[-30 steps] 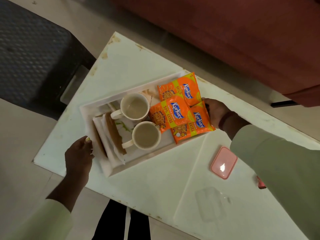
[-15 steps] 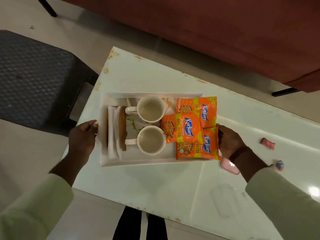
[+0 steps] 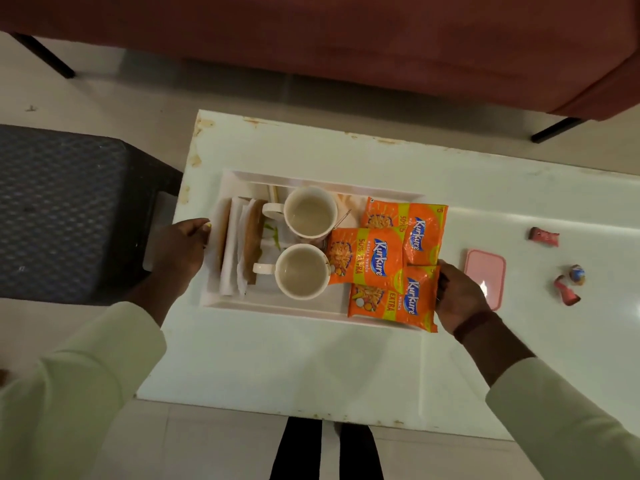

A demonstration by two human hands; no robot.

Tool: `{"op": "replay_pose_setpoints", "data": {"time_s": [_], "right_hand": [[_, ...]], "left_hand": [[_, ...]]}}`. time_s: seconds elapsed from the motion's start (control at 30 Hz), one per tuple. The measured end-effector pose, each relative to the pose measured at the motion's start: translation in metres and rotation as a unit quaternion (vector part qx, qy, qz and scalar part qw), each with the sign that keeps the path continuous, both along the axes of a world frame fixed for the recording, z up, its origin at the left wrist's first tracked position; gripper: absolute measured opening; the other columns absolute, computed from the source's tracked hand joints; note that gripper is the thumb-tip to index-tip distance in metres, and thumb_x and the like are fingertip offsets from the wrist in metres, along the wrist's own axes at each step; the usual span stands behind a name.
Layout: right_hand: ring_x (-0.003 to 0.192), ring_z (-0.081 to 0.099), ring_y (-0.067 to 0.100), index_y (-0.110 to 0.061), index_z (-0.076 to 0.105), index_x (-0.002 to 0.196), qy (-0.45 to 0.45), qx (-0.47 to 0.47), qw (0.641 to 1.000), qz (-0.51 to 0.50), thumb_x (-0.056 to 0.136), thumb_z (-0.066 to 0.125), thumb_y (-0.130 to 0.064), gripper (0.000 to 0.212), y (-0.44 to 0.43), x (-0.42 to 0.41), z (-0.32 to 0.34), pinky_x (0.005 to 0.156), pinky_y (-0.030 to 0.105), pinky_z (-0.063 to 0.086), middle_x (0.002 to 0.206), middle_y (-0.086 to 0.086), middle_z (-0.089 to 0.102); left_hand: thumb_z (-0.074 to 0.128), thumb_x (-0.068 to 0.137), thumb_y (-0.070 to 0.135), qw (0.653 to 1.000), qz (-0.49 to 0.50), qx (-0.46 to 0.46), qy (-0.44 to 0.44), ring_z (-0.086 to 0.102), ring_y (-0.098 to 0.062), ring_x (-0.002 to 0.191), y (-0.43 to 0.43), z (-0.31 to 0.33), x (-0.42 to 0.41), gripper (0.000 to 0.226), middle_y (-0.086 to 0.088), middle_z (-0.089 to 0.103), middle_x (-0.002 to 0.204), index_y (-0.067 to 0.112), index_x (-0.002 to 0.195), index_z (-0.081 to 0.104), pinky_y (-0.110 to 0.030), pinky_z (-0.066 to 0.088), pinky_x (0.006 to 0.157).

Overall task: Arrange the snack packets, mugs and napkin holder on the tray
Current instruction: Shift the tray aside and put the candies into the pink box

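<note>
White tray (image 3: 277,309) with mugs (image 3: 309,213), napkin holder (image 3: 251,242), orange snack packets (image 3: 367,259)

The tray (image 3: 311,309) turned from askew to square with the worktop (image 3: 311,368). The left hand (image 3: 180,251) and right hand (image 3: 459,299) swung round with its ends.

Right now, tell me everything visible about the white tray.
The white tray is rectangular with a raised rim, plastic by its look, lying flat on the white table near its left end. It carries a napkin holder at the left, two mugs in the middle and three orange snack packets at the right, which overhang its rim. The left hand grips its left edge; the right hand grips its right end beside the nearest packet.
</note>
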State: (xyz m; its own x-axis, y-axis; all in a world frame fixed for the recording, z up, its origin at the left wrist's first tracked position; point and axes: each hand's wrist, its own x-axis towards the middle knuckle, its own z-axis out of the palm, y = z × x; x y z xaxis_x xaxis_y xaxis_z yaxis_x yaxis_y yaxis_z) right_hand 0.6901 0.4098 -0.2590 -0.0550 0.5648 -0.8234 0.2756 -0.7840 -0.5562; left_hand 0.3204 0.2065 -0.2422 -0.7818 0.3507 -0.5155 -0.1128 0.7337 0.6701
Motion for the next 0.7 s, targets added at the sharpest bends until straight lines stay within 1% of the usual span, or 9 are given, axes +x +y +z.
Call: {"op": "replay_pose_setpoints", "data": {"time_s": [0.13, 0.3, 0.4, 0.47, 0.5, 0.53, 0.57, 0.63, 0.7], "right_hand": [[0.108, 0.066, 0.031, -0.014, 0.063, 0.126, -0.003, -0.007, 1.000, -0.005, 0.101, 0.046, -0.044, 0.043, -0.004, -0.004, -0.002, 0.098, 0.052, 0.050, 0.118, 0.011, 0.070], [0.104, 0.067, 0.030, -0.014, 0.064, 0.121, -0.029, 0.001, 1.000, -0.001, 0.101, 0.046, -0.044, 0.041, -0.006, -0.009, 0.003, 0.093, 0.049, 0.052, 0.114, 0.010, 0.071], [0.101, 0.067, 0.026, -0.017, 0.065, 0.114, -0.060, 0.015, 0.998, -0.024, 0.102, 0.045, -0.041, 0.034, -0.007, -0.015, 0.012, 0.086, 0.042, 0.053, 0.116, 0.007, 0.070], [0.115, 0.062, 0.030, -0.010, 0.062, 0.125, -0.112, 0.065, 0.991, -0.028, 0.103, 0.046, -0.030, 0.034, -0.010, -0.018, 0.023, 0.097, 0.043, 0.049, 0.128, 0.011, 0.065], [0.120, 0.059, 0.033, -0.004, 0.059, 0.129, -0.174, 0.114, 0.978, 0.012, 0.103, 0.045, -0.024, 0.035, -0.014, -0.018, 0.028, 0.102, 0.044, 0.046, 0.132, 0.015, 0.062], [0.122, 0.057, 0.033, -0.003, 0.057, 0.131, -0.242, 0.169, 0.953, 0.066, 0.104, 0.044, -0.023, 0.036, -0.020, -0.017, 0.037, 0.104, 0.043, 0.043, 0.134, 0.016, 0.061], [0.124, 0.055, 0.032, -0.005, 0.054, 0.134, -0.285, 0.220, 0.928, 0.095, 0.104, 0.043, -0.026, 0.039, -0.028, -0.014, 0.044, 0.105, 0.042, 0.041, 0.137, 0.015, 0.059], [0.132, 0.049, 0.030, -0.012, 0.047, 0.142, -0.294, 0.288, 0.905, 0.109, 0.101, 0.047, -0.034, 0.047, -0.051, -0.012, 0.068, 0.109, 0.044, 0.038, 0.144, 0.011, 0.053], [0.139, 0.040, 0.030, -0.012, 0.040, 0.146, -0.307, 0.343, 0.864, 0.202, 0.098, 0.054, -0.035, 0.055, -0.072, -0.009, 0.088, 0.112, 0.046, 0.033, 0.149, 0.012, 0.046]], "left_hand": [[0.054, 0.099, 0.019, 1.000, -0.007, -0.004, 0.017, 0.062, -0.025, 0.102, -0.001, -0.006, -0.003, 0.030, -0.014, 0.067, 0.112, 0.008, 0.125, 0.063, -0.042, 0.049, 0.099], [0.053, 0.099, 0.021, 1.000, -0.024, 0.000, 0.004, 0.062, -0.031, 0.106, -0.004, -0.006, -0.004, 0.033, -0.012, 0.065, 0.107, 0.008, 0.128, 0.061, -0.048, 0.049, 0.101], [0.049, 0.101, 0.024, 0.999, -0.038, -0.019, 0.021, 0.057, -0.034, 0.118, -0.004, 0.002, -0.002, 0.035, -0.016, 0.062, 0.123, 0.008, 0.131, 0.058, -0.047, 0.044, 0.106], [0.047, 0.101, 0.028, 0.993, -0.048, -0.056, 0.088, 0.051, -0.032, 0.126, -0.008, 0.013, 0.003, 0.039, -0.014, 0.056, 0.136, 0.009, 0.134, 0.055, -0.040, 0.039, 0.107], [0.047, 0.101, 0.029, 0.989, -0.045, -0.061, 0.128, 0.051, -0.031, 0.126, -0.013, 0.019, 0.008, 0.039, -0.014, 0.055, 0.137, 0.010, 0.133, 0.054, -0.038, 0.038, 0.104], [0.047, 0.100, 0.030, 0.984, -0.046, -0.052, 0.166, 0.052, -0.030, 0.125, -0.018, 0.028, 0.014, 0.039, -0.014, 0.056, 0.135, 0.009, 0.132, 0.054, -0.036, 0.039, 0.102], [0.047, 0.100, 0.029, 0.978, -0.056, -0.036, 0.200, 0.052, -0.029, 0.123, -0.024, 0.036, 0.022, 0.038, -0.015, 0.057, 0.132, 0.009, 0.131, 0.054, -0.038, 0.042, 0.102], [0.049, 0.098, 0.028, 0.964, -0.091, -0.017, 0.250, 0.048, -0.028, 0.128, -0.035, 0.057, 0.042, 0.039, -0.015, 0.053, 0.135, 0.009, 0.132, 0.050, -0.043, 0.042, 0.106], [0.051, 0.097, 0.030, 0.945, -0.150, -0.025, 0.290, 0.037, -0.028, 0.139, -0.044, 0.080, 0.064, 0.045, -0.014, 0.043, 0.146, 0.010, 0.138, 0.044, -0.044, 0.035, 0.112]]}}
